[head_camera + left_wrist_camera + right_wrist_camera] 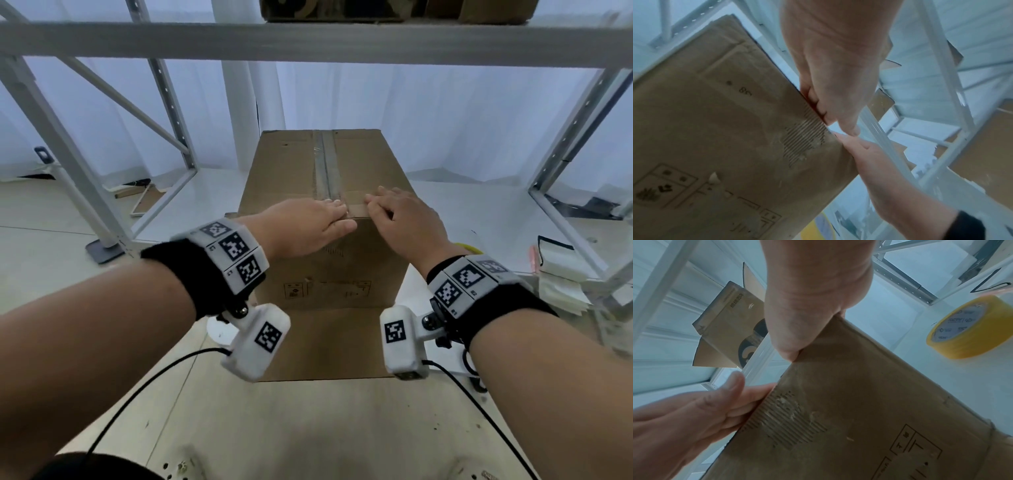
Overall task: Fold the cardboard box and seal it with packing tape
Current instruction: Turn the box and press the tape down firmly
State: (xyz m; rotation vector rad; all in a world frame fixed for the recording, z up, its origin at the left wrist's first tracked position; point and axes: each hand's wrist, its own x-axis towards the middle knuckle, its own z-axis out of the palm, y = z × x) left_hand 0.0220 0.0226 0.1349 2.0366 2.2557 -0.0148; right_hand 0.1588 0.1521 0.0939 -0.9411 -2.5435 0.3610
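Note:
A brown cardboard box stands upright on the white table, its top flaps closed. A strip of clear tape runs along the top seam toward the near edge. My left hand lies flat on the top at that edge, just left of the seam, fingers straight and pressing down. My right hand presses flat just right of the seam. In the wrist views the left hand and right hand sit over the box's top front edge, fingertips almost meeting. A yellow tape roll lies on the table right of the box.
One box flap lies flat on the table toward me. A white metal shelf frame surrounds the table, with cardboard boxes on its upper shelf. A stack of white sheets sits at the right.

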